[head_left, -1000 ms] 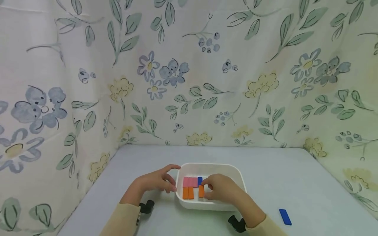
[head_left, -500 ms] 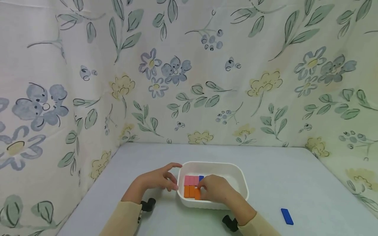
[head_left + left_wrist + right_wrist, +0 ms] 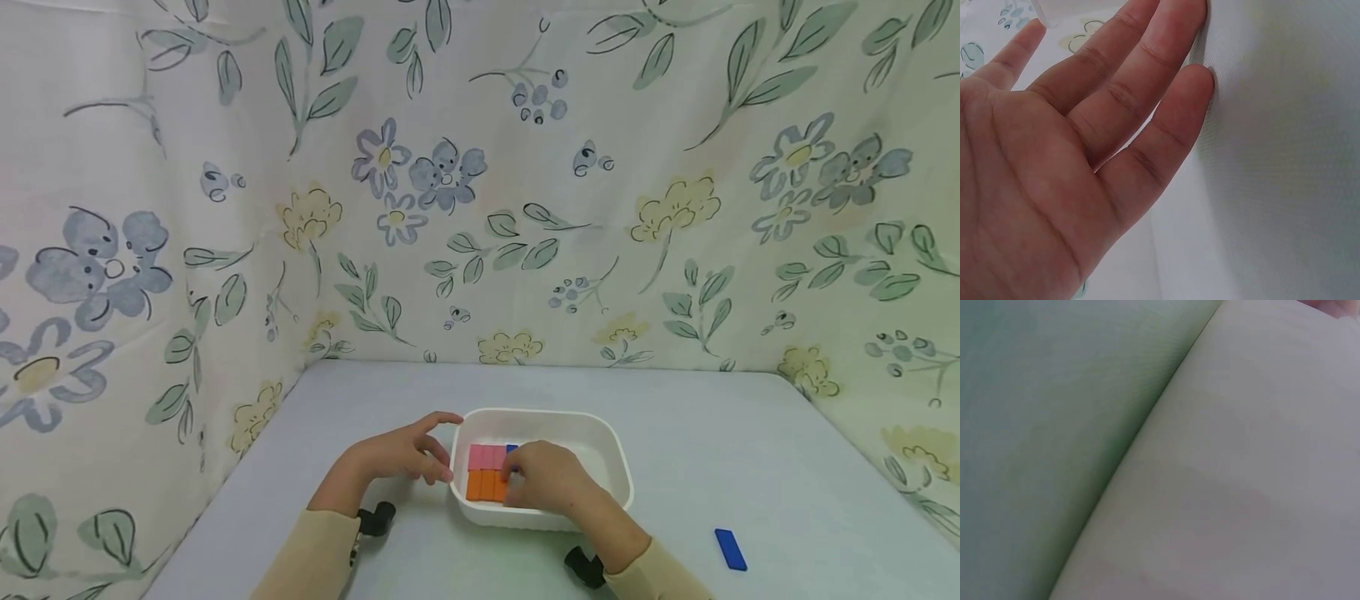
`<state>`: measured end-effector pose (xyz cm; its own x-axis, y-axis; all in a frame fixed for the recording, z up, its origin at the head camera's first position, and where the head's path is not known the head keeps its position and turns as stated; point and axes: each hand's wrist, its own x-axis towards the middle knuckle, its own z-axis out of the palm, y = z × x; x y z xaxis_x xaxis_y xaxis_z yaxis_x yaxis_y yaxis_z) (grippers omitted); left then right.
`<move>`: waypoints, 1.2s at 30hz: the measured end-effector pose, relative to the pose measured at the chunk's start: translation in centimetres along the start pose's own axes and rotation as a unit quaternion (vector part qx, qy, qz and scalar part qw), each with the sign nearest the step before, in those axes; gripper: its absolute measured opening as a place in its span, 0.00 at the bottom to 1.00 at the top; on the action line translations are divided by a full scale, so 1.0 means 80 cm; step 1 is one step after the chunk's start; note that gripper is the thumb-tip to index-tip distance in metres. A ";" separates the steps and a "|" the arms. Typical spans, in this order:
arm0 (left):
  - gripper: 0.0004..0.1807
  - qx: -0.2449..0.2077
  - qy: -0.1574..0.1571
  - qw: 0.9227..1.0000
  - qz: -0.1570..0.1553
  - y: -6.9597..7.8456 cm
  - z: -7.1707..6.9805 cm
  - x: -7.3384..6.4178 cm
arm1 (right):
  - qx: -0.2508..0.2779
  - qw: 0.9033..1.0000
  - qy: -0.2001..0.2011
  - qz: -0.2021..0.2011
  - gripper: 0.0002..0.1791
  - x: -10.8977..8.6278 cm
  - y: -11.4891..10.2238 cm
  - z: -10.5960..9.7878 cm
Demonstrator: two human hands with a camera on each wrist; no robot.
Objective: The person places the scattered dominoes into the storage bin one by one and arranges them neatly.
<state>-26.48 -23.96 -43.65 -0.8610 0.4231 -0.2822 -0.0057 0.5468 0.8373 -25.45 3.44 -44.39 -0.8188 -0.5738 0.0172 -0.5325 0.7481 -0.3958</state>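
Note:
In the head view, a white plastic tray (image 3: 543, 518) holds small flat rectangular blocks. Pink blocks (image 3: 487, 457) form a back row, with part of a blue block (image 3: 512, 450) at its right end. In front of them lie orange blocks (image 3: 480, 485) side by side. My right hand (image 3: 551, 477) reaches into the tray and pinches the rightmost orange block (image 3: 500, 487), partly covering it. My left hand (image 3: 401, 457) rests its loosely spread fingers against the tray's left side; the left wrist view shows the palm (image 3: 1029, 181) and relaxed fingers.
Another blue block (image 3: 731, 550) lies alone on the white table (image 3: 697, 450), right of the tray. The right wrist view is mostly filled by the tray's outer wall (image 3: 1222, 475). Floral cloth (image 3: 480, 208) hangs behind and to the sides.
My right hand has moved left with the orange block, bringing it against the other orange ones. The left hand stays at the tray's side. The head view shifts slightly.

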 end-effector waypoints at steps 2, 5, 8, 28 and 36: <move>0.44 0.001 0.001 1.000 -0.002 0.001 0.000 -0.002 | 0.007 1.000 0.001 0.004 0.09 0.001 -0.001 0.001; 0.44 -0.001 0.001 1.000 -0.003 0.002 -0.001 -0.004 | 0.008 1.000 0.005 0.005 0.09 0.002 -0.001 0.003; 0.45 -0.004 0.002 1.000 0.000 -0.001 -0.002 -0.003 | 0.009 1.000 0.005 0.006 0.09 0.003 -0.001 0.002; 0.45 -0.001 0.006 1.000 0.005 -0.005 0.001 0.000 | 0.084 0.995 0.052 -0.025 0.10 -0.043 0.026 -0.031; 0.45 0.003 0.004 1.000 0.006 -0.006 0.002 0.001 | 0.138 0.985 0.091 -0.040 0.13 -0.074 0.050 -0.039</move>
<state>-26.47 -24.13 -44.15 -0.8652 0.4241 -0.2676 0.0083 0.5457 0.8379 -23.39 10.83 -43.24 -0.8151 -0.5389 0.2125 -0.5384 0.5694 -0.6212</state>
